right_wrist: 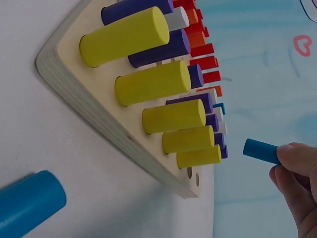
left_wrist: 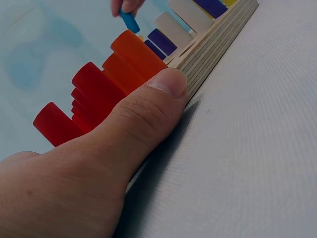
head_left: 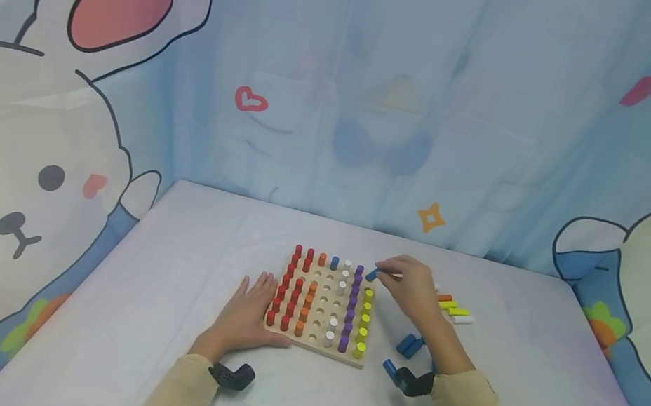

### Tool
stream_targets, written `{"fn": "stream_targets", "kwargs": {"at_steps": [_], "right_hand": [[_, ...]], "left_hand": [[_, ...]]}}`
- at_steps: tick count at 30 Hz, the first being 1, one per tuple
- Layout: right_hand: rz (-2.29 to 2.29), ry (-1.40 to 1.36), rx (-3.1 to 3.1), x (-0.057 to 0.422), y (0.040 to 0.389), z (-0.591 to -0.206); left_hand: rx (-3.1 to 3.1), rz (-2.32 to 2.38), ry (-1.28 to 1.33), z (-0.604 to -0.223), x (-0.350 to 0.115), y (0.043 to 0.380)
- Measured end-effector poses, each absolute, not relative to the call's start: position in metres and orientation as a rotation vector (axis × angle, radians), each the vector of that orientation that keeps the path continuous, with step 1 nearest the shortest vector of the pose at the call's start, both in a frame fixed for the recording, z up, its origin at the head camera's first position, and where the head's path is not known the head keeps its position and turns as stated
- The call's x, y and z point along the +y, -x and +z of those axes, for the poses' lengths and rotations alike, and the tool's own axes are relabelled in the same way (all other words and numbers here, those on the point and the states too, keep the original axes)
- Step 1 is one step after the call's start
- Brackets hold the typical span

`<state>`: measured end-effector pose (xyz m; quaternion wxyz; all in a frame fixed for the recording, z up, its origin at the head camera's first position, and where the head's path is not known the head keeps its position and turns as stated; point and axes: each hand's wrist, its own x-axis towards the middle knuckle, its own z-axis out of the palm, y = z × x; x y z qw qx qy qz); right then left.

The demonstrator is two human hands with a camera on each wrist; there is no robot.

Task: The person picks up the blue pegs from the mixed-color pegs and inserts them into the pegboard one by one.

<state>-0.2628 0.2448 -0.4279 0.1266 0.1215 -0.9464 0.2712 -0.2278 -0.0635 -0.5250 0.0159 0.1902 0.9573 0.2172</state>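
Note:
A wooden pegboard [head_left: 318, 350] stands on the table, with upright coloured pegs in its holes. My left hand [head_left: 246, 316] rests against the board's left front corner, its thumb [left_wrist: 148, 109] along the front edge and its fingers along the left side. Between thumb and fingertips, my right hand [head_left: 410, 291] pinches a blue peg [right_wrist: 261, 151], tilted in the air above the far right corner. Two bare holes [right_wrist: 197, 179] show beyond the row of yellow pegs [right_wrist: 173, 116]. Red pegs [head_left: 285, 323] fill much of the left side; one blue peg [head_left: 334, 262] stands in the far row.
Loose blue pegs [head_left: 406, 343] lie right of the board, one of them [head_left: 391, 368] close to the black right wrist camera [head_left: 415, 383]. Yellow [head_left: 454, 309], orange [head_left: 445, 297] and white pegs [head_left: 463, 320] lie beyond the right forearm. A printed curtain [head_left: 330, 90] hangs behind the table.

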Motion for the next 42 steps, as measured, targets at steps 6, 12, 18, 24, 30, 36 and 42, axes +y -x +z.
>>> {"fn": "stream_targets", "kwargs": {"at_steps": [6, 12, 18, 24, 30, 36, 42], "right_hand": [[0.728, -0.392, -2.768, 0.234, 0.268, -0.423], [0.69, -0.42, -2.826, 0.224, 0.274, -0.416], [0.672, -0.434, -2.916, 0.212, 0.281, -0.412], [0.635, -0.486, -2.958, 0.203, 0.287, -0.412], [0.575, -0.553, -2.961, 0.194, 0.293, -0.416], [0.584, -0.628, -2.952, 0.184, 0.296, -0.421], [0.546, -0.708, -2.906, 0.179, 0.298, -0.423]], "left_hand": [[2.973, 0.666, -0.576, -0.524, -0.064, 0.227], [2.977, 0.659, -0.577, -0.525, -0.063, 0.227], [2.983, 0.652, -0.585, -0.525, -0.063, 0.227], [2.983, 0.644, -0.58, -0.523, -0.063, 0.227], [2.978, 0.659, -0.589, -0.521, -0.063, 0.225], [2.976, 0.659, -0.597, -0.52, -0.063, 0.225], [2.981, 0.652, -0.601, -0.521, -0.065, 0.226]]}}
